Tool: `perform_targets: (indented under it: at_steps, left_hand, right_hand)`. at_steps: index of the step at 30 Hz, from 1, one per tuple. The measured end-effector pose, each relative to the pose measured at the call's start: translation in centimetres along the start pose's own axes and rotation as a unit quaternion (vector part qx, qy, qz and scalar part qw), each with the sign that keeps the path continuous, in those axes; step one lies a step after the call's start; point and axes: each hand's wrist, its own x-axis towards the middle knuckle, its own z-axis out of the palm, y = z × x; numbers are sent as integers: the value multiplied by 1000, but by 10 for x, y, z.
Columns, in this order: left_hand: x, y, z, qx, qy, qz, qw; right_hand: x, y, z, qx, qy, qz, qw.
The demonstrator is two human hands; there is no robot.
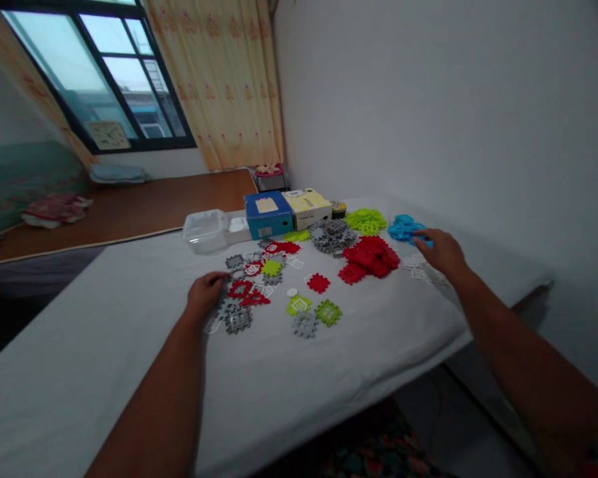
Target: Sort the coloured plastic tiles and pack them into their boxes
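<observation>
Spanning the white cloth (129, 318), the person's arms lead to two separate groups of toothed plastic pieces. The right hand (443, 251) is at the blue pile (403, 227) on the far right, fingers partly bent; I can't tell whether they grip a piece. The left hand (206, 295) is curled beside the mixed-colour pieces (271, 267) on the left, its grasp unclear too. The red pile (371, 259) lies between. I'd judge this a step of handling pieces by colour; the next move calls for a light fingertip pinch.
</observation>
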Motion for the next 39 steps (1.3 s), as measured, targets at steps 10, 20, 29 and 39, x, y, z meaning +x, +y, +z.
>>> perform_targets:
  at_steps: [10, 20, 29, 39]
  left_hand:
    - [-2, -3, 6, -11, -7, 12, 1000]
    - [-1, -8, 9, -41, -1, 31, 999]
    - [-1, -7, 8, -35, -8, 21, 999]
    - [-2, -4, 8, -21, -7, 13, 1000]
  right_hand:
    - [-35, -250, 76, 194, -234, -388, 870]
    - [-2, -313, 130, 75, -262, -437, 857]
    - [-13, -336, 127, 102, -276, -452, 842]
    - [-27, -311, 99, 155, -327, -431, 827]
